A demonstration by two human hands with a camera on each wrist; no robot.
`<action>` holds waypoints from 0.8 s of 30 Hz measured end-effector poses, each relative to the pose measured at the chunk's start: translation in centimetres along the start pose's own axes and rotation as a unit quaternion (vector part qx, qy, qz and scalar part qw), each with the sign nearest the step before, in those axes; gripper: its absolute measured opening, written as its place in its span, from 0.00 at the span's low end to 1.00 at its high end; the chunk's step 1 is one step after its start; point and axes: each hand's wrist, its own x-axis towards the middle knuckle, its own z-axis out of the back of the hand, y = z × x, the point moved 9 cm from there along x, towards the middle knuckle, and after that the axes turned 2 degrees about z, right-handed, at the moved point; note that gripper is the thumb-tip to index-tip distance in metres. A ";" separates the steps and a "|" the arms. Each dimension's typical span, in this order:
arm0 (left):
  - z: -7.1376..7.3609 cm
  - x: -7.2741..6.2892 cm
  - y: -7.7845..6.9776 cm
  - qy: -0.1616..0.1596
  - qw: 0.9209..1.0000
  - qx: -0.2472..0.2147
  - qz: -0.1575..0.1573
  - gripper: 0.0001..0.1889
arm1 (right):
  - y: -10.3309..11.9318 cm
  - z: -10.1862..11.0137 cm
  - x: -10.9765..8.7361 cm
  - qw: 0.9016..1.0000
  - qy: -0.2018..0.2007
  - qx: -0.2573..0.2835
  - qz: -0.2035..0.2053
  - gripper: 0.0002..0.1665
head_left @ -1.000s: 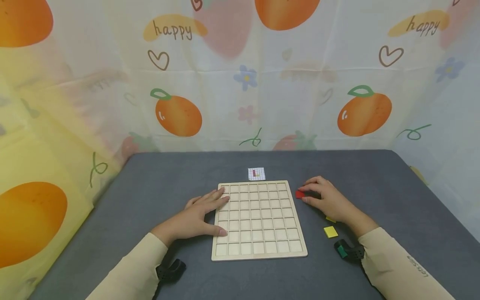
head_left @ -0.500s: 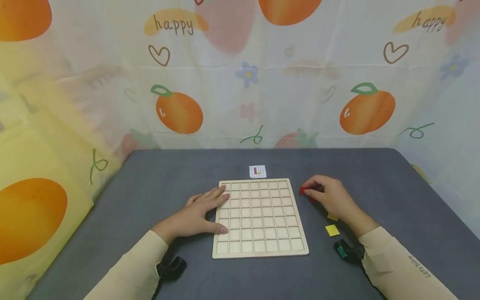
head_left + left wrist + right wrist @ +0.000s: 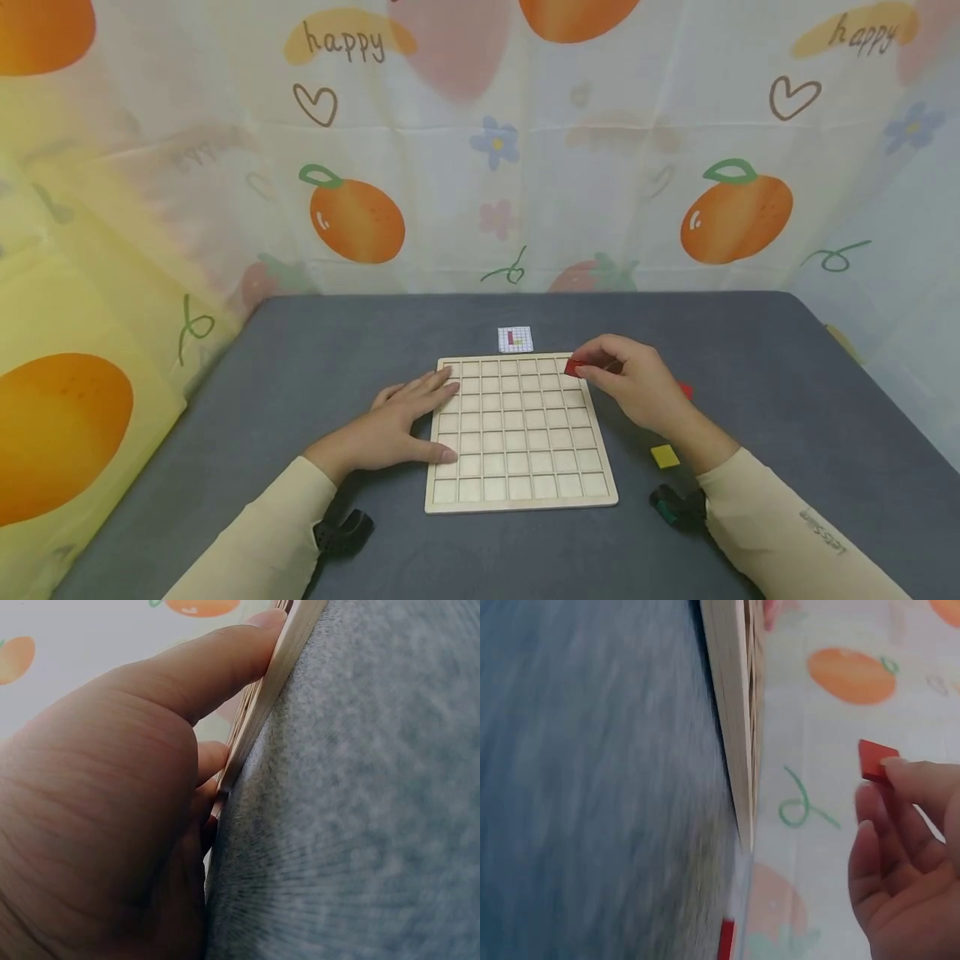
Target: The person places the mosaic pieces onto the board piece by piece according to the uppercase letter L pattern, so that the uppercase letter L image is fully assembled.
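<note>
R hand (image 3: 636, 385) has moved from the table (image 3: 622, 533) beside the grid board (image 3: 521, 506) to over its far-R corner, red tile (image 3: 574, 367) pinched thumb-to-fingers; prob. not seated yet, exact cell hard to tell. L hand (image 3: 392, 429) w/ fingers spread, on board's L edge.

In the head view, the right hand (image 3: 637, 383) hides part of the pinched red tile (image 3: 573, 367), and the wrist covers most of a 2nd red tile (image 3: 686, 390). The left hand (image 3: 393, 429) covers parts of the left column of the board (image 3: 523, 440). The grid on the card (image 3: 515, 340) is too small to read exactly. Both sleeves (image 3: 251, 537) leave the bottom edge. In the right wrist view, the worktop (image 3: 592, 780) is blurred and a red piece (image 3: 726, 941) is cut off below.
</note>
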 end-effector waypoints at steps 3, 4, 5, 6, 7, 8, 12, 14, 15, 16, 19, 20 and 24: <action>0.1 0.0 0.1 0.005 1.000 0.005 0.006 0.57 | 1.0 -0.9 0.7 1.000 0.013 0.015 0.003 0.09; 0.1 0.0 0.2 0.007 1.000 0.007 0.008 0.57 | 1.3 -1.2 0.9 1.000 0.016 0.019 0.003 0.09; 0.0 0.1 0.2 0.008 1.000 0.009 0.009 0.58 | 1.6 -1.4 1.2 1.000 0.019 0.023 0.003 0.09; 0.0 0.1 0.2 0.009 1.000 0.011 0.009 0.58 | 1.9 -1.6 1.4 1.000 0.020 0.024 0.005 0.08; 0.0 0.1 0.2 0.010 1.000 0.013 0.009 0.58 | 2.3 -1.8 1.7 0.999 0.022 0.025 0.007 0.08; 0.0 0.1 0.2 0.011 1.000 0.015 0.010 0.58 | 2.5 -2.0 2.0 0.999 0.023 0.026 0.008 0.08; 0.0 0.0 0.2 0.011 1.000 0.016 0.008 0.58 | 3.5 -2.6 3.2 0.999 0.030 0.034 0.008 0.08; 0.0 0.1 0.1 0.010 1.000 0.016 0.006 0.58 | 3.7 -3.0 3.8 0.999 0.034 0.042 0.003 0.08; 0.0 0.1 0.1 0.010 1.000 0.016 0.005 0.57 | 3.8 -3.3 4.0 0.998 0.036 0.048 0.000 0.08; 0.0 0.1 0.1 0.010 1.000 0.016 0.004 0.57 | 3.9 -3.5 4.3 0.998 0.039 0.053 -0.003 0.08; 0.0 0.1 0.1 0.010 1.000 0.015 0.003 0.57 | 3.8 -4.4 4.9 0.997 0.047 0.064 -0.010 0.08; 0.0 0.1 0.1 0.011 1.000 0.015 0.004 0.57 | 3.8 -4.7 5.1 0.996 0.050 0.069 -0.012 0.08; -0.1 0.1 0.2 0.013 1.000 0.013 0.006 0.58 | 3.9 -5.8 5.6 0.995 0.065 0.070 -0.014 0.07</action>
